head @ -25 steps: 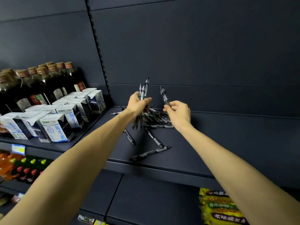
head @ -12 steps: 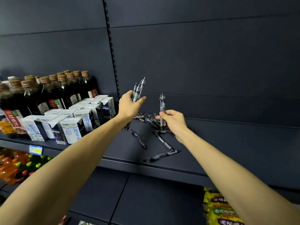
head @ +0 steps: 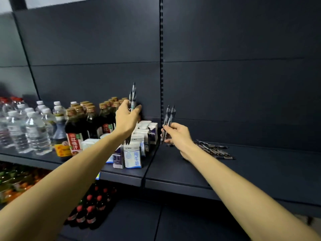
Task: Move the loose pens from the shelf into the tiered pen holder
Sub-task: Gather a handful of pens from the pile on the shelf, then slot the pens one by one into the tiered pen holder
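Slim translucent-barrelled pens: left hand [head: 126, 119] grips an upright bundle [head: 132, 98]; right hand [head: 177, 134] pinches two pens [head: 168, 119]; loose pens [head: 214, 150] lie on the matte dark shelf [head: 173, 171].

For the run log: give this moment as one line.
left hand: grips pen bundle | right hand: grips two pens | loose pens: on shelf
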The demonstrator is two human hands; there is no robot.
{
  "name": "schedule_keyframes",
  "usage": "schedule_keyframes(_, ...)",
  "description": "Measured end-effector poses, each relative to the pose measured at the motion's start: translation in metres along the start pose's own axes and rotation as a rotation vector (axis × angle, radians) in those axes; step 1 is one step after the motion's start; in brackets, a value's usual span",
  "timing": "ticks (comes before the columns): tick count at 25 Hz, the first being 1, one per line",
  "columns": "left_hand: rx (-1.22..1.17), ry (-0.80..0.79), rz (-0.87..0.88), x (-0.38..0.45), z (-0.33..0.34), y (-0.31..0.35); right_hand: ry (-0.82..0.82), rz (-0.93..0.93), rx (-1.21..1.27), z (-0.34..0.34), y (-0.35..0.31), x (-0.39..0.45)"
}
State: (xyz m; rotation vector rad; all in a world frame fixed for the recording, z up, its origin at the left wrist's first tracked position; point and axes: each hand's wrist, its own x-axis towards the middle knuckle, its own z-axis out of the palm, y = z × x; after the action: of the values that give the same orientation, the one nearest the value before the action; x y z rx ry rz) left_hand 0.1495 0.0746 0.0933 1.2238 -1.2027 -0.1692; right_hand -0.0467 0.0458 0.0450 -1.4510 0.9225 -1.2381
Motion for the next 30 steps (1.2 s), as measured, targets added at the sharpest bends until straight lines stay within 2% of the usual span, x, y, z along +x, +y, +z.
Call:
schedule_keyframes(9, 0.129, 0.116, 0.104, 0.046, -0.168, -0.038, -0.098, -0.092, -0.002, 0.196, -0.027, -0.005)
schedule_keyframes(18, 0.038, 0.278, 0.032, 0.155, -0.31, -0.096, -0.132, -0.246, -0.001, 0.382, -0.067, 0.079)
schedule_keyframes(25, 0.012, 0.256, -0.031, 0.261, -0.394, -0.137, -0.115, -0.378, -0.042, 0.499, -0.112, 0.16)
schedule_keyframes(30, 0.079, 0.274, -0.009, 0.314, -0.46, -0.18, -0.147, -0.4, -0.099, 0.6, -0.108, 0.185)
